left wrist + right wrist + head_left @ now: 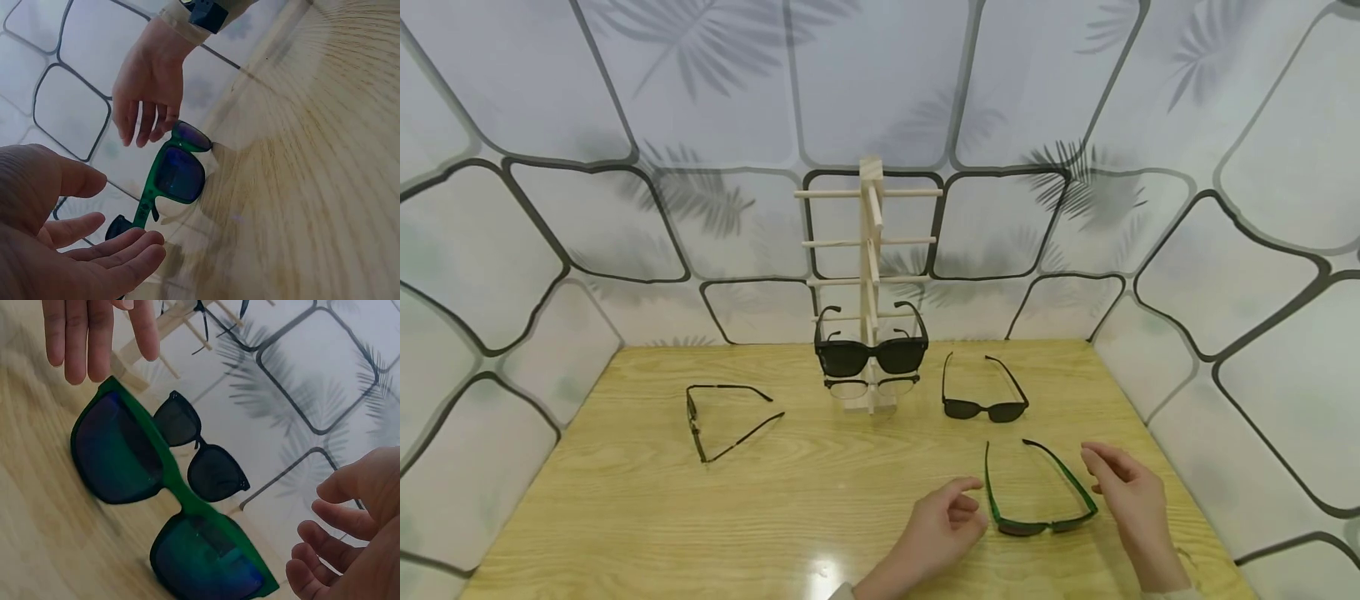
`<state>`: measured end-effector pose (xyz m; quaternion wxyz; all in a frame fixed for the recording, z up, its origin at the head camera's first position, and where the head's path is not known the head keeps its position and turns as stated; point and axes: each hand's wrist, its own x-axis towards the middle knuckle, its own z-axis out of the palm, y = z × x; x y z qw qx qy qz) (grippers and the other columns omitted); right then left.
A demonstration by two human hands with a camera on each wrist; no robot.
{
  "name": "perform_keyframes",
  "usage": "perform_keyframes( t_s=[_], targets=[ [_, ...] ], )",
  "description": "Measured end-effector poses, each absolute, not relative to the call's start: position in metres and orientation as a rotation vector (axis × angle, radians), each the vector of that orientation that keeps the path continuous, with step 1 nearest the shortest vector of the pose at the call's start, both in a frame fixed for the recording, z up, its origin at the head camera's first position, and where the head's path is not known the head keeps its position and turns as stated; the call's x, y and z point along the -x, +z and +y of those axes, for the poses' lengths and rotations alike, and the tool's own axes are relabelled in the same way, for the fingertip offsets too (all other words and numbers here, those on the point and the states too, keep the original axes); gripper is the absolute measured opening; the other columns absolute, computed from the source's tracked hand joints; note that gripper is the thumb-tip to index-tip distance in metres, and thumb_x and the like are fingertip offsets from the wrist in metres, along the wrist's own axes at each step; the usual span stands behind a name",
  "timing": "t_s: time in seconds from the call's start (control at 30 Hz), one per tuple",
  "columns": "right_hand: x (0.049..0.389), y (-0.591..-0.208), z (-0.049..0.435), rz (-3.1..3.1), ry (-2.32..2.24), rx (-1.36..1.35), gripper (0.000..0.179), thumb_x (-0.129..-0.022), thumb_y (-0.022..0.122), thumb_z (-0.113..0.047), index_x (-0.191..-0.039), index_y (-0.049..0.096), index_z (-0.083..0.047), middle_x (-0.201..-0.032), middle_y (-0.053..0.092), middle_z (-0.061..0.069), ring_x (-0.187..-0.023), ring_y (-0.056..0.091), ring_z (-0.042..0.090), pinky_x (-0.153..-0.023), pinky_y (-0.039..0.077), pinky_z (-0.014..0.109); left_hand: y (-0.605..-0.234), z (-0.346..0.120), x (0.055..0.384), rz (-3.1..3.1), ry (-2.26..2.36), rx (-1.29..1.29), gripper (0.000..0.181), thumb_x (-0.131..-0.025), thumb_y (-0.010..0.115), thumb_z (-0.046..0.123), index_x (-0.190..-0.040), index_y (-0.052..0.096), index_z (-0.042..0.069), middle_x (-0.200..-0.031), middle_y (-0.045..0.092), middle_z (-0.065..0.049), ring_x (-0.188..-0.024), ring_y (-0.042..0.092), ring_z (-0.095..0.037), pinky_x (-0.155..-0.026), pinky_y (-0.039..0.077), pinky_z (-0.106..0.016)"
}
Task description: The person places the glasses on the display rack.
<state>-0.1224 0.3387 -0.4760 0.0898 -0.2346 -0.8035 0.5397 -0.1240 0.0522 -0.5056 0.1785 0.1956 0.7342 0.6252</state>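
Observation:
Green-framed sunglasses (1022, 528) with dark lenses lie on the table at the front right, temples unfolded and pointing away from me. My left hand (936, 529) is just left of them, fingers loosely bent and holding nothing, fingertips close to the left temple. On the other side, my right hand (1135, 504) hovers beside the right temple, its fingers relaxed and slightly curved. In the right wrist view, blue-green reflections show on the lenses of the green sunglasses (119, 450), and a gap separates them from my right hand (362, 544).
Black sunglasses (985, 410) lie behind the green pair. A wooden rack (871, 250) stands at the back centre, bearing large black sunglasses (844, 360) above half-rimmed glasses (848, 389). Thin-framed glasses (730, 451) rest at the left. Patterned walls (1262, 292) enclose the table (662, 525).

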Motion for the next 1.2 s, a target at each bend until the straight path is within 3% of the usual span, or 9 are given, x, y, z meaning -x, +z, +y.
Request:
perform_keyframes(
  t_s=[0.23,0.47,0.6,0.87,1.03,1.2],
  targets=[
    [0.116,-0.488,0.344,-2.473,1.606,0.813,0.051,-0.102,0.069,-0.044,-0.138,0.069,-0.009,-0.093,0.063,-0.039,-0.092,0.062,-0.006,-0.076,0.057,0.020,-0.513,0.058,0.121,2.096,1.762,-0.524,0.043,-0.099,0.070,0.018,-0.141,0.065,0.008,-0.115,0.073,-0.012,-0.099,0.073,-0.010,-0.083,0.061,-0.025],
    [0.112,-0.496,0.346,-2.540,1.618,0.855,0.059,-0.101,0.068,-0.052,-0.143,0.066,-0.010,-0.096,0.059,-0.041,-0.093,0.052,-0.018,-0.079,0.049,0.011,-0.516,0.065,0.118,2.023,1.774,-0.522,0.045,-0.097,0.070,0.014,-0.141,0.065,0.006,-0.109,0.072,-0.004,-0.094,0.070,-0.003,-0.079,0.058,-0.019],
    [0.110,-0.500,0.344,-2.567,1.604,0.863,0.063,-0.100,0.069,-0.054,-0.145,0.064,-0.009,-0.106,0.063,-0.036,-0.095,0.050,-0.021,-0.080,0.046,0.006,-0.518,0.067,0.117,1.990,1.766,-0.525,0.045,-0.098,0.069,0.014,-0.142,0.064,0.006,-0.108,0.072,0.000,-0.092,0.069,-0.001,-0.079,0.058,-0.019],
    [0.109,-0.506,0.343,-2.584,1.625,0.862,0.057,-0.100,0.069,-0.051,-0.142,0.068,-0.011,-0.116,0.069,-0.026,-0.093,0.052,-0.021,-0.081,0.048,0.007,-0.522,0.071,0.118,1.995,1.740,-0.538,0.041,-0.099,0.071,0.014,-0.139,0.066,0.006,-0.103,0.075,0.004,-0.084,0.067,0.003,-0.073,0.056,-0.017],
    [0.107,-0.508,0.346,-2.623,1.636,0.863,0.057,-0.101,0.067,-0.051,-0.143,0.067,-0.013,-0.132,0.070,-0.016,-0.099,0.047,-0.019,-0.082,0.047,0.005,-0.524,0.074,0.119,2.002,1.744,-0.535,0.038,-0.100,0.070,0.014,-0.137,0.067,0.009,-0.098,0.075,0.006,-0.078,0.065,0.003,-0.070,0.054,-0.018],
    [0.106,-0.510,0.347,-2.640,1.632,0.849,0.052,-0.103,0.066,-0.047,-0.143,0.067,-0.013,-0.124,0.072,-0.020,-0.096,0.049,-0.021,-0.082,0.047,0.005,-0.526,0.075,0.120,2.016,1.760,-0.533,0.033,-0.100,0.070,0.015,-0.133,0.069,0.011,-0.100,0.074,0.006,-0.078,0.063,0.003,-0.070,0.053,-0.019]
  ],
)
